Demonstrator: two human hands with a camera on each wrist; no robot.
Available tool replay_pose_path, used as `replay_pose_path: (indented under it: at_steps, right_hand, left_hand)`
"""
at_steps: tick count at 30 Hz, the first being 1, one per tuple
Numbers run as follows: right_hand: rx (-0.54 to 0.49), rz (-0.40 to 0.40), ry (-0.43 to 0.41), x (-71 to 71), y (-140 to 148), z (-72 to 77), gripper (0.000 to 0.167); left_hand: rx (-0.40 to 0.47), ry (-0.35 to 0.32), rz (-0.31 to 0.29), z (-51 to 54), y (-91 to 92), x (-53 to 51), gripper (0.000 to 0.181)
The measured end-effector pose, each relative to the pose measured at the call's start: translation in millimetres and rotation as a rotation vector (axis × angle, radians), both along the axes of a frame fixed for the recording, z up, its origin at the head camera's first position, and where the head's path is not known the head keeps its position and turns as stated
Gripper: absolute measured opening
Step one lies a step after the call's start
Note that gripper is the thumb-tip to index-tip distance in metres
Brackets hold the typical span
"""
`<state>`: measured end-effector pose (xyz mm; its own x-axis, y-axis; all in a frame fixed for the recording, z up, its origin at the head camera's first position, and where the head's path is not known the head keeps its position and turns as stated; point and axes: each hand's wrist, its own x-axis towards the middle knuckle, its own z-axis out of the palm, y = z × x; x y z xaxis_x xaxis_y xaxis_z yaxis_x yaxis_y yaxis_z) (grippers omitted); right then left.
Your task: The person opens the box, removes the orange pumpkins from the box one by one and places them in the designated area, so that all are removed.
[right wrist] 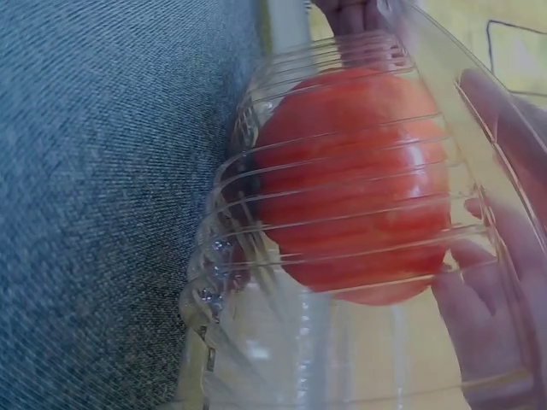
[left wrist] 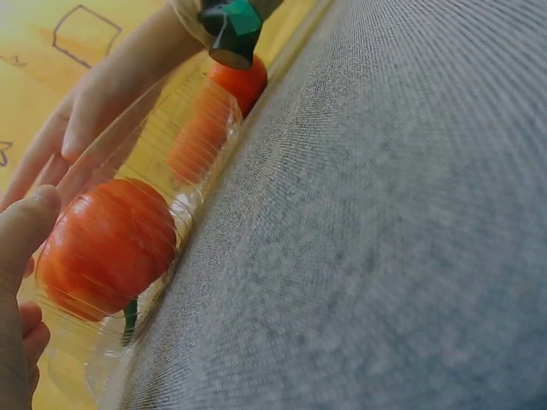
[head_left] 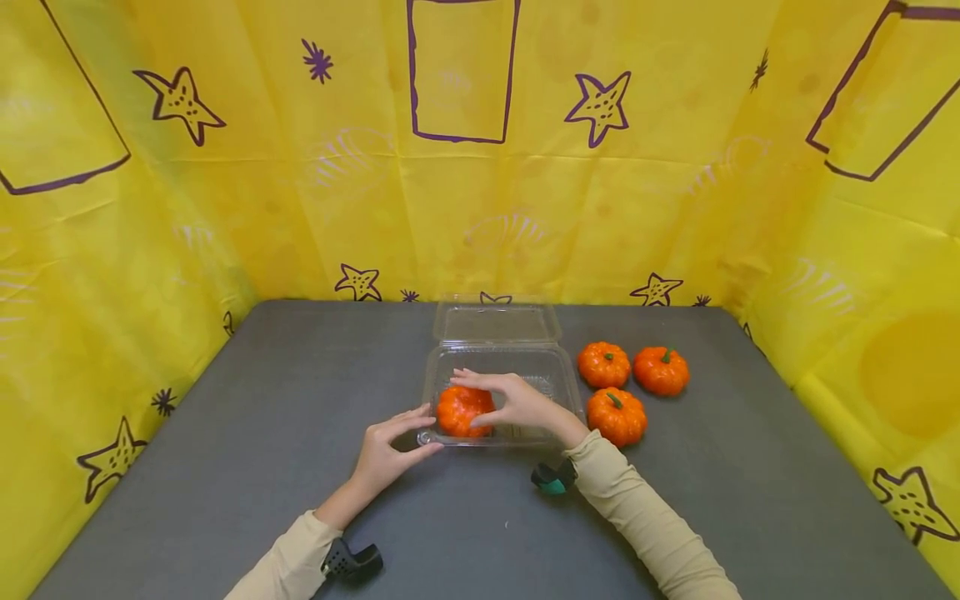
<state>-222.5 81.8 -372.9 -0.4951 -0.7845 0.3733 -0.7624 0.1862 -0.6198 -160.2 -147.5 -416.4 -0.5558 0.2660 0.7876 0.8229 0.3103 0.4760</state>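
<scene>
A clear plastic clamshell container point(head_left: 566, 375) stands with its lid point(head_left: 497, 323) folded back. Inside, at its left end, sits an orange toy pumpkin point(head_left: 459, 410); in the left wrist view its green stem point(left wrist: 130, 321) points toward the tabletop. My right hand point(head_left: 517, 402) reaches in from the right and holds this pumpkin, thumb in front and fingers behind. At the container's front left corner, my left hand point(head_left: 386, 450) grips the edge, thumb at the front and fingers along the left side. The container's wall partly veils the right fingers point(right wrist: 479, 290) in the right wrist view.
Three more orange pumpkins, the upper left one point(head_left: 603, 365), the upper right one point(head_left: 661, 371) and the lower one point(head_left: 617, 417), sit right of the container on the dark grey table point(head_left: 315, 375). A yellow patterned cloth point(head_left: 465, 208) encloses the table's back and sides.
</scene>
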Motion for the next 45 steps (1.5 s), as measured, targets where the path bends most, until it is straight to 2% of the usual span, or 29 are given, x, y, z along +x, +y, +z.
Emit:
replay_pose_path:
  at_steps: [3, 6, 15, 18, 22, 24, 27, 29, 35, 36, 42, 45]
  right_hand:
    - [0.03, -0.002, -0.013, -7.4, 1.0, -12.5, 0.059]
    - [0.068, 0.008, -0.013, -11.0, 2.3, -18.6, 0.055]
    - [0.106, -0.021, -0.006, -10.6, 3.1, -20.2, 0.05]
    - [0.131, -0.047, -0.019, -10.2, 2.9, -19.5, 0.053]
    - [0.182, -0.094, -0.026, -11.1, 1.9, -20.1, 0.074]
    - [0.194, -0.101, -0.015, -12.0, 1.4, -20.8, 0.078]
    - [0.181, -0.092, 0.0, -13.7, 1.6, -22.8, 0.076]
    - [0.154, -0.085, 0.009, -15.0, 2.7, -24.8, 0.068]
    - [0.099, -0.104, -0.026, -16.5, 7.9, -25.7, 0.057]
    - [0.084, -0.093, -0.041, -13.9, 8.0, -21.7, 0.057]
    - [0.008, 0.032, -0.061, -18.0, 8.2, -23.5, 0.05]
    - [0.017, 0.039, -0.018, -23.1, 9.2, -24.9, 0.042]
  left_hand:
    - [0.007, 0.0, -0.006, 0.1, 0.2, -0.2, 0.04]
    - [0.011, 0.005, -0.008, -0.5, 0.3, -0.3, 0.04]
    - [0.018, 0.003, -0.018, -3.0, 0.7, -0.1, 0.041]
    - [0.013, 0.001, -0.018, -2.5, 0.9, -0.2, 0.041]
    - [0.009, -0.003, -0.017, -1.2, 1.3, -0.6, 0.042]
    - [0.011, -0.006, -0.019, -0.7, 1.4, -0.6, 0.042]
    - [0.013, -0.013, -0.018, -0.6, 1.4, -0.1, 0.042]
    - [0.013, -0.017, -0.017, -1.0, 1.3, 0.1, 0.042]
    - [0.013, -0.014, -0.017, -2.1, 1.0, 0.7, 0.041]
    - [0.013, -0.012, -0.016, -2.2, 1.1, 0.9, 0.041]
    - [0.019, 0.007, -0.018, -1.2, 1.8, -0.3, 0.042]
    - [0.02, 0.023, -0.021, -0.6, 1.1, -2.7, 0.042]
